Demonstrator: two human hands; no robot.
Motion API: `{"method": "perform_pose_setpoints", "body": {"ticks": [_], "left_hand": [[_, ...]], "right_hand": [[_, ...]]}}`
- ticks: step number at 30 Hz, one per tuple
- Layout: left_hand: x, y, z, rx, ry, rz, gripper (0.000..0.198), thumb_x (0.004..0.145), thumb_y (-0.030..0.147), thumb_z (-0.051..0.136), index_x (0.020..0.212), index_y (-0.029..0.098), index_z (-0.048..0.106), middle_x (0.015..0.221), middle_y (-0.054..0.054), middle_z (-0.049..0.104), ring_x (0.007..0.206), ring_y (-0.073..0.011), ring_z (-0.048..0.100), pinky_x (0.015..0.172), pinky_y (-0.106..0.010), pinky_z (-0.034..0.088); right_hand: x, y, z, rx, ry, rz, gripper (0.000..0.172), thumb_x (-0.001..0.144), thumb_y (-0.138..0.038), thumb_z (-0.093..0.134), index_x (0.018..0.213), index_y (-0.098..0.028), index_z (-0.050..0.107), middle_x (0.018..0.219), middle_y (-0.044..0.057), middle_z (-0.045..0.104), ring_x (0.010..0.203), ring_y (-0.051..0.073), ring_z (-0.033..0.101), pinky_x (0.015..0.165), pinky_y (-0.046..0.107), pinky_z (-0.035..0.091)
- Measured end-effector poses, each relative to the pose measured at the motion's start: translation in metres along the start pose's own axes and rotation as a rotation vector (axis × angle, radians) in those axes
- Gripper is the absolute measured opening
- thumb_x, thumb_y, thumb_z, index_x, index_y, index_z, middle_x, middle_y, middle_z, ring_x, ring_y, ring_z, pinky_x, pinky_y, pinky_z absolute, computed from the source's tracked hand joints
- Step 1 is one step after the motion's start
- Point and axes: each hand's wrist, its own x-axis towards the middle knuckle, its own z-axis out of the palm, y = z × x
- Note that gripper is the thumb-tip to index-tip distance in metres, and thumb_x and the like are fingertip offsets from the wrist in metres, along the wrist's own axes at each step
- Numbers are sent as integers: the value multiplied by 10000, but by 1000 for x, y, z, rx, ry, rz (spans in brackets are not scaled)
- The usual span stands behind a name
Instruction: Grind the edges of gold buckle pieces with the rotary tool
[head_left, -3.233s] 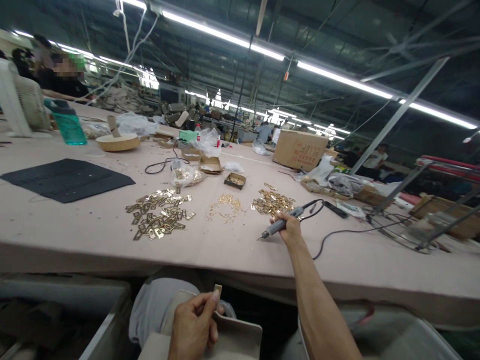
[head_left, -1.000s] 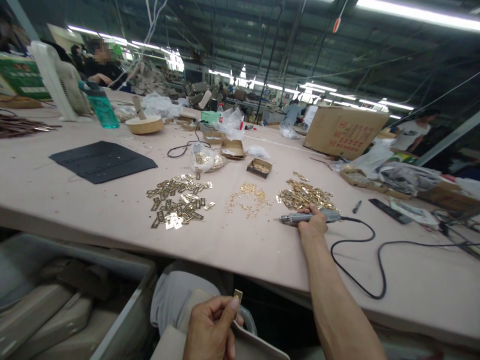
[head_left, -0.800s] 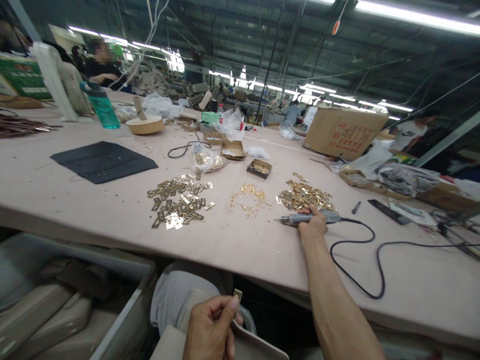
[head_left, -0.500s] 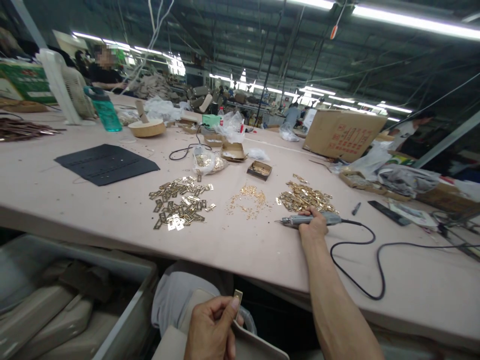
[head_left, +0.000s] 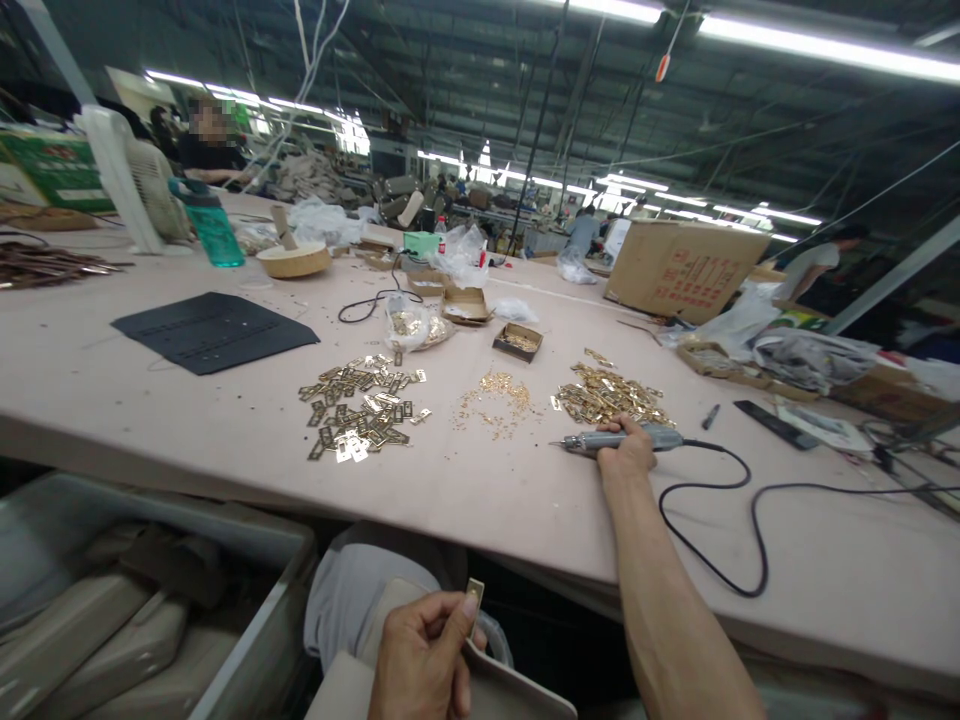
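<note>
Low in front of me, my left hand [head_left: 424, 650] pinches a small gold metal plate [head_left: 476, 590] between thumb and fingers. The plate stands upright at the edge of a beige leather-like piece [head_left: 517, 685] on my lap. My right hand [head_left: 628, 450] is closed around a grey electric screwdriver [head_left: 664, 437] on the table, its bit pointing left. Behind it lies a heap of gold metal parts [head_left: 611, 393]. Tiny gold screws [head_left: 499, 385] are scattered mid-table, and a pile of rectangular metal frames [head_left: 360, 405] lies to their left.
A black cable [head_left: 761, 535] loops from the screwdriver across the right side. Small open boxes [head_left: 517, 342], a plastic bag of parts [head_left: 412, 322] and a black sheet [head_left: 214, 330] lie farther back. At lower left stands a grey bin [head_left: 255, 625] holding beige pieces. A large carton [head_left: 682, 270] stands back right.
</note>
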Motion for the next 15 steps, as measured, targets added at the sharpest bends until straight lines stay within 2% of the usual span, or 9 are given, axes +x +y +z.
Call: {"method": "perform_pose_setpoints", "body": {"ticks": [10,15], "left_hand": [[-1,-2,1,6,22,29,658,758,787,672,685,133,702,347,-6,517,278,-98,390,345,-189,255],[5,-7,1,1,5,35,663,774,784,658,706,126,701,353,-11,532,261,-96,387,322,-186,269]], "right_hand": [[-10,-5,4,30,16,8,281,986,-296,652,799,-156,495,713,-55,495,524,57,447,489,177,449],[-34,-24,5,91,-118,69,266,916,-181,680,776,-172,453,691,-66,468,500,47,411,478,172,468]]}}
